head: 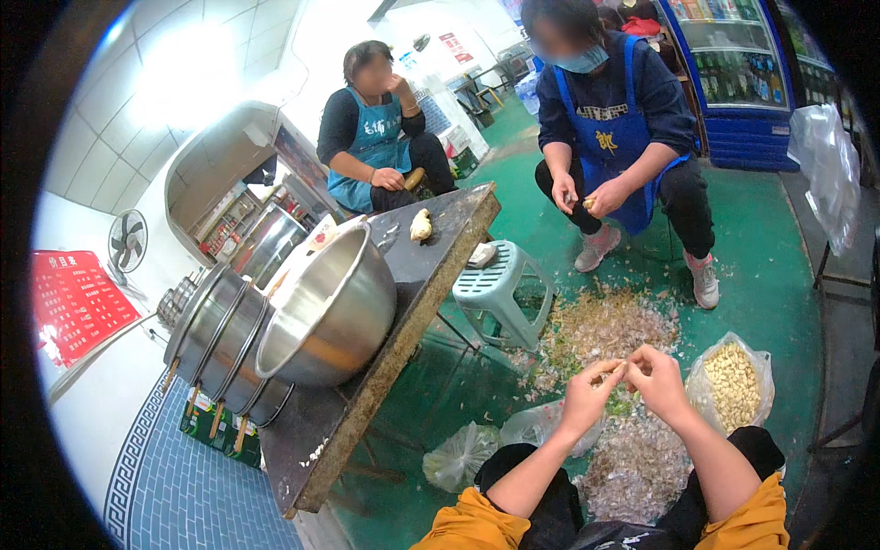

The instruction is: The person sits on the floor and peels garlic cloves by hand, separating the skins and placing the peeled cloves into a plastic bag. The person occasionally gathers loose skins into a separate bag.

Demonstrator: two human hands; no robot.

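My left hand (592, 393) and my right hand (654, 385) meet at the fingertips above a heap of peelings on the floor. Something small is pinched between them, mostly hidden by the fingers; it looks like a garlic clove, but I cannot tell for sure. Right of my right hand, an open clear plastic bag (696, 385) holds many peeled garlic cloves (735, 386). Papery garlic skins (636, 460) lie between my knees, and a browner pile of skins (612, 323) lies farther off. A knotted plastic bag (464, 457) with greenish contents rests left of my knee.
A dark table (412, 302) on the left bears a large steel bowl (330, 309), stacked steel steamers (220, 337) and a ginger root (421, 225). Beside it stands a pale plastic stool (505, 282). A masked co-worker (619, 137) crouches opposite, holding small pieces; another person (378, 130) sits behind the table.
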